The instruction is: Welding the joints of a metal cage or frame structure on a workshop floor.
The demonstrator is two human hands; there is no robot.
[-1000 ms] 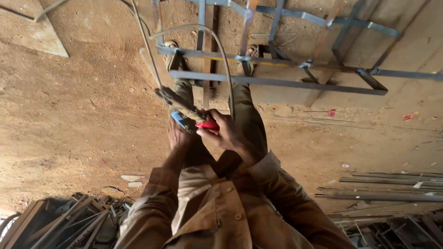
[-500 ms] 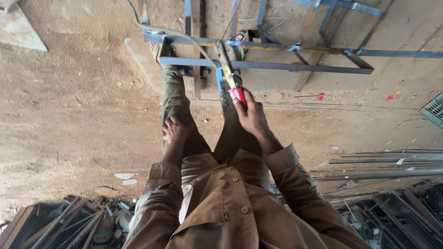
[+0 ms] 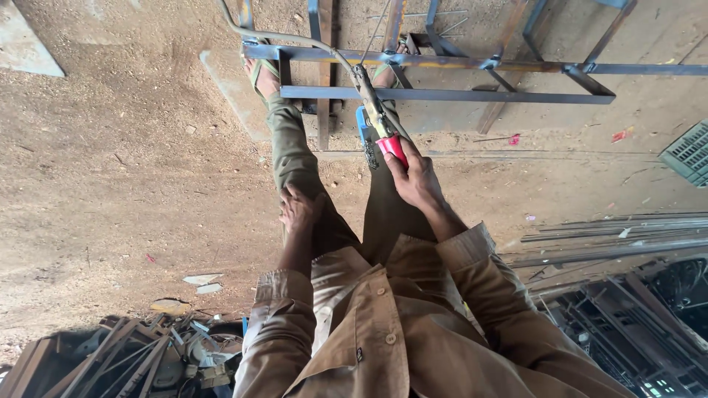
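Note:
My right hand [image 3: 418, 177] grips the red handle of a welding electrode holder [image 3: 380, 125], whose tip points up at the steel tube frame [image 3: 442, 94] lying on the ground in front of my feet. A cable runs from the holder up and to the left. My left hand [image 3: 299, 210] rests flat on my left thigh, holding nothing. I wear olive trousers, a brown shirt and green sandals [image 3: 259, 74]; my feet stand against the frame's near bars.
Sandy dirt floor all around. A pile of scrap metal [image 3: 140, 357] lies at the lower left. Long steel bars [image 3: 605, 236] and more frames lie at the right. A green grate [image 3: 689, 155] sits at the right edge.
My left hand let go of the holder and dropped onto my thigh. My right hand carried the holder forward toward the frame.

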